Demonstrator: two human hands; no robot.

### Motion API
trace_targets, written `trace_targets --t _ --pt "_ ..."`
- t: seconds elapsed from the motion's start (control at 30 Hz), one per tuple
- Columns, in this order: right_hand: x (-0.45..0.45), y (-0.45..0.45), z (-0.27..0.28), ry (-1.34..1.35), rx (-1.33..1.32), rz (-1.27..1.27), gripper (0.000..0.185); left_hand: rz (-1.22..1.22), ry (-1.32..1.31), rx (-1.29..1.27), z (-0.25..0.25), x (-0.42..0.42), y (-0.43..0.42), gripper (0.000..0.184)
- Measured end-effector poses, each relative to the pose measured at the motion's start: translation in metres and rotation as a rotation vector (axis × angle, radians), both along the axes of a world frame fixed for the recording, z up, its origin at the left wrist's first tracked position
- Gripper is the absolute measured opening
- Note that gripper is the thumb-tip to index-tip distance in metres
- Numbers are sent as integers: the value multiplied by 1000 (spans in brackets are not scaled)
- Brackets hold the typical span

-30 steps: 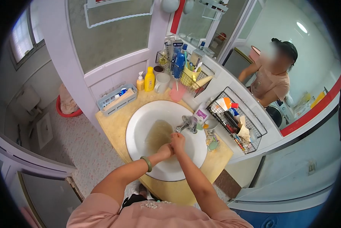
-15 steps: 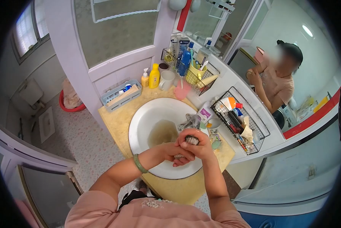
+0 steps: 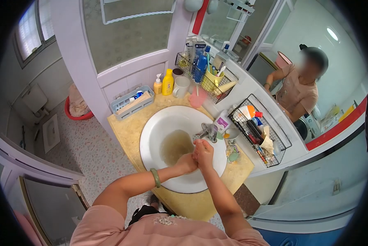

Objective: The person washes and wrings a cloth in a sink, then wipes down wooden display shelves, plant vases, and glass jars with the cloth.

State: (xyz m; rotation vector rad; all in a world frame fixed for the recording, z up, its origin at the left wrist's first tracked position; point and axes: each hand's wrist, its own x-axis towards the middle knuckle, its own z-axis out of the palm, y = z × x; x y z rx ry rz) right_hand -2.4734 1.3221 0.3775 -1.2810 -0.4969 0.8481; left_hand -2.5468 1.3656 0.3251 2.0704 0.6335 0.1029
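Note:
Over the white washbasin (image 3: 151, 123), both hands are pressed together just below the metal faucet (image 3: 209, 132). My left hand (image 3: 186, 163), with a green bangle (image 3: 155, 178) on its wrist, is closed and touches the other hand. My right hand (image 3: 204, 152) is closed too, a little higher and to the right, close to the spout. Whatever is between them is hidden by the fingers. Cloudy brownish water (image 3: 176, 147) lies in the bottom of the basin.
A yellow bottle (image 3: 167, 83), a pump bottle (image 3: 157, 85), a mug (image 3: 181, 87) and a blue-grey basket (image 3: 132, 103) stand behind the basin. Wire baskets (image 3: 260, 131) line the mirror side. A glass item (image 3: 233, 155) sits right of the basin.
Half a second ago the hands were raised nearer to me, fingers round a small dark-rimmed, whitish thing. They have since moved down and forward to the faucet, and that thing is out of sight.

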Motion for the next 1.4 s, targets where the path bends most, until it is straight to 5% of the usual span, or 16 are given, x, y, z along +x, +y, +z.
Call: trace_targets --t 0.13,0.4,0.63,0.7,0.73,0.8,0.83,0.9,0.97,1.0,1.07,1.17,1.33,1.4 --pt "6 10 -37 37 -14 -148 21 135 174 72 0 2 -5 29" --pt "13 21 -90 190 -89 -388 18 253 79 202 -64 10 -8 29" --pt "35 19 -127 136 -177 -326 21 153 18 90 -63 2 13 46" --pt "60 2 -136 -733 -240 -136 25 56 -10 -188 -47 -6 43 55" --pt "56 -8 -123 -720 -260 -150 25 46 -5 -415 -29 -8 55 59" --pt "42 -24 -66 -216 -478 35 29 -96 -221 -393 -34 -4 73 56" --pt "46 -33 -59 -211 -486 22 29 -109 -217 -401 -28 -3 79 56" --pt "66 -52 -49 68 -309 -255 31 -25 -366 -678 -19 -5 96 53" --pt "89 -101 -46 417 -124 -261 30 185 -229 -410 -31 -9 108 59" --pt "93 -124 -44 406 -139 -313 28 172 -220 -417 -43 -15 109 59" --pt "96 -172 -42 389 -154 -375 27 204 72 216 -64 -25 102 54" --pt "88 -224 -37 493 -135 -372 25 220 207 561 -73 -36 65 49" --pt "101 -300 -36 418 -52 -589 16 130 -40 443 -82 -17 12 39" --pt "118 -331 -35 329 -108 -580 12 7 -150 149 -67 11 -30 33"
